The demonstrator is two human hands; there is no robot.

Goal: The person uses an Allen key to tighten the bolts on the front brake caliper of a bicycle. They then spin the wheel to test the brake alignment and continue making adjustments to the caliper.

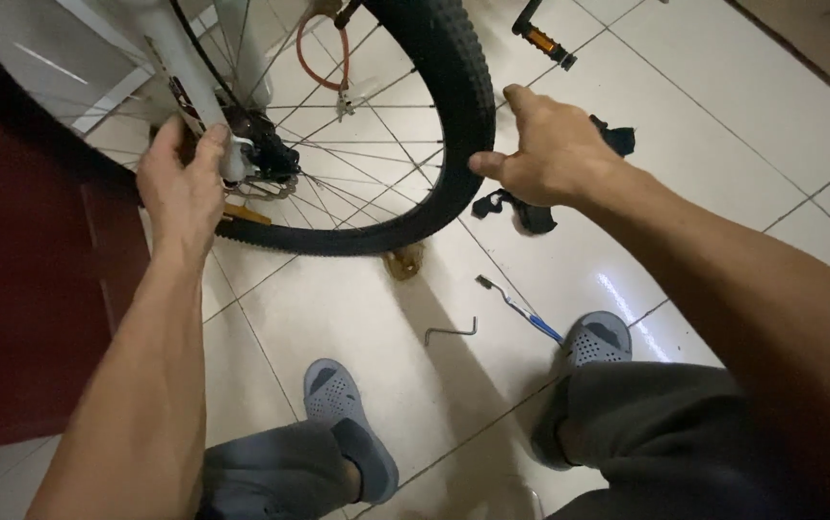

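A bicycle wheel with a black knobby tyre (458, 106) and thin spokes stands over a white tiled floor, held in a white fork leg (184, 77). My left hand (182, 183) rests on the lower end of that fork leg, at the hub and brake disc (266, 159), fingers curled against it. My right hand (550, 149) hovers just right of the tyre, fingers spread, thumb close to the tread; it holds nothing.
On the tiles lie a bent metal hex key (453, 332), a blue-handled tool (521, 308), a black strap or cloth (531, 212) and a brass-coloured part (403, 260). A pedal (545, 39) sits at the top. A dark red surface (20, 289) is at the left. My grey sandals (343, 404) are below.
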